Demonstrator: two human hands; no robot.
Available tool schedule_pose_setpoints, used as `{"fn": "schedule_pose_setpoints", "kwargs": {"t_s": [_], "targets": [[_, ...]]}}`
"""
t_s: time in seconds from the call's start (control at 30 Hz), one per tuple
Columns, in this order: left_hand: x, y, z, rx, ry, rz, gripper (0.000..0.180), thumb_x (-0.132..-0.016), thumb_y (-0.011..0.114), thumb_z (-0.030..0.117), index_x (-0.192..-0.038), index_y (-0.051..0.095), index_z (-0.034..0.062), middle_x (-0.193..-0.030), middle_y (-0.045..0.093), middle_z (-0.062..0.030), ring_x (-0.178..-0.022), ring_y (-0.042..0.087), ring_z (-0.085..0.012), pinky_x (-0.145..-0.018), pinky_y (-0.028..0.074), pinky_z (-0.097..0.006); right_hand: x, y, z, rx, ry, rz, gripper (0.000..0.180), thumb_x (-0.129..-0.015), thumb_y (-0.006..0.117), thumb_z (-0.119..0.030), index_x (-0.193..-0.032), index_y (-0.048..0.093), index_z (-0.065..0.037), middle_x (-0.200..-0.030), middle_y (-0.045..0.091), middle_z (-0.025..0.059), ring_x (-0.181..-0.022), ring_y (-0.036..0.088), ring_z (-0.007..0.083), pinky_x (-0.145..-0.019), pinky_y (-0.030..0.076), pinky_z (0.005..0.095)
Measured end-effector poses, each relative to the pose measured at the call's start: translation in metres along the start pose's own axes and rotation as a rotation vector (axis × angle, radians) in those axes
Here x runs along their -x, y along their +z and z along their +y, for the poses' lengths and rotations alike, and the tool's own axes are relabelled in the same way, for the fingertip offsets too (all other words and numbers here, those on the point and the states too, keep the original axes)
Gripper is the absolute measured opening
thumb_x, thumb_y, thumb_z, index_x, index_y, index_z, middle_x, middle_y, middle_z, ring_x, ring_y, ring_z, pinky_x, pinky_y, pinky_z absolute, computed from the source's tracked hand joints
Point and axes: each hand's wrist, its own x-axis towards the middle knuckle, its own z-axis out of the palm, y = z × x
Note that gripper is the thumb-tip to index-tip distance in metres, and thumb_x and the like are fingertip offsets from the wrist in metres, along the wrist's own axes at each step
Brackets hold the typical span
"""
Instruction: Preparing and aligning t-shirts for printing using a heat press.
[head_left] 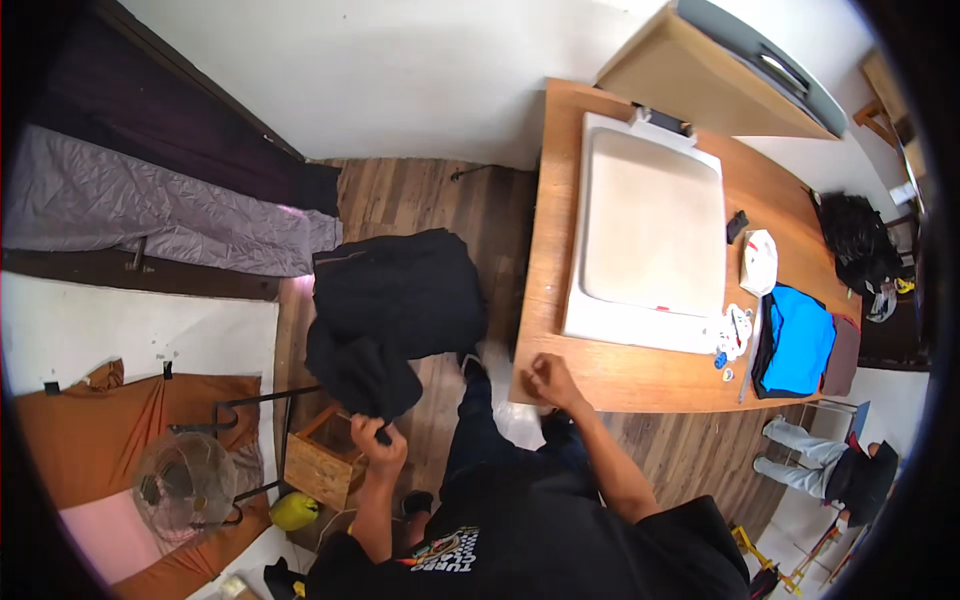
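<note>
In left fingers (372, 432): black garment (395, 310).

Black garment (395, 310) in left hand (378, 445), beside wooden table (640, 370)

Black garment (395, 310), hanging crumpled

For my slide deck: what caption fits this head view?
Left hand grips a black garment above the wood floor; right hand, fisted, rests at the wooden table edge.
</note>
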Motion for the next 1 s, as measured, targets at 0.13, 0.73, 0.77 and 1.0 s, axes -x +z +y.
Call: {"fn": "schedule_pose_setpoints", "kwargs": {"t_s": [0.13,0.73,0.77,1.0], "targets": [[0.003,-0.021,0.118,0.006,0.023,0.122,0.024,-0.090,0.066,0.005,-0.106,0.048,0.0049,-0.102,0.049,-0.0169,-0.090,0.054,-0.0373,-0.087,0.048,-0.051,0.055,-0.061,-0.051,-0.396,-0.224,-0.221,0.049,-0.091,0.079,-0.021,-0.131,0.057,-0.005,-0.127,0.059,0.0159,-0.121,0.052,0.0350,-0.104,0.044,0.0473],[0.028,0.097,0.421,0.786,0.152,-0.264,0.021,-0.087,0.067,0.016,-0.097,0.056,0.0008,-0.080,0.061,-0.0155,-0.068,0.062,-0.0331,-0.066,0.052,-0.043,0.301,-0.309,-0.006,-0.267,-0.932,-0.122,0.027,-0.096,0.075,-0.017,-0.118,0.068,-0.003,-0.102,0.067,0.0126,-0.098,0.067,0.0312,-0.087,0.052,0.0389],[0.024,0.102,0.428,0.744,0.189,-0.293,0.020,-0.087,0.068,0.014,-0.097,0.057,0.0007,-0.081,0.062,-0.0162,-0.069,0.063,-0.0338,-0.066,0.053,-0.042,0.307,-0.315,0.002,-0.204,-0.841,-0.136,0.024,-0.096,0.075,-0.016,-0.116,0.068,-0.003,-0.100,0.066,0.0129,-0.096,0.066,0.0317,-0.084,0.052,0.0380],[0.016,0.107,0.463,0.781,0.045,-0.397,0.019,-0.091,0.071,0.006,-0.107,0.062,-0.0005,-0.088,0.067,-0.0184,-0.076,0.067,-0.0362,-0.071,0.055,-0.042,0.326,-0.330,0.034,-0.374,-0.902,0.174,0.012,-0.096,0.071,-0.006,-0.103,0.064,0.002,-0.095,0.061,0.0127,-0.087,0.062,0.0270,-0.077,0.048,0.0349]]}}
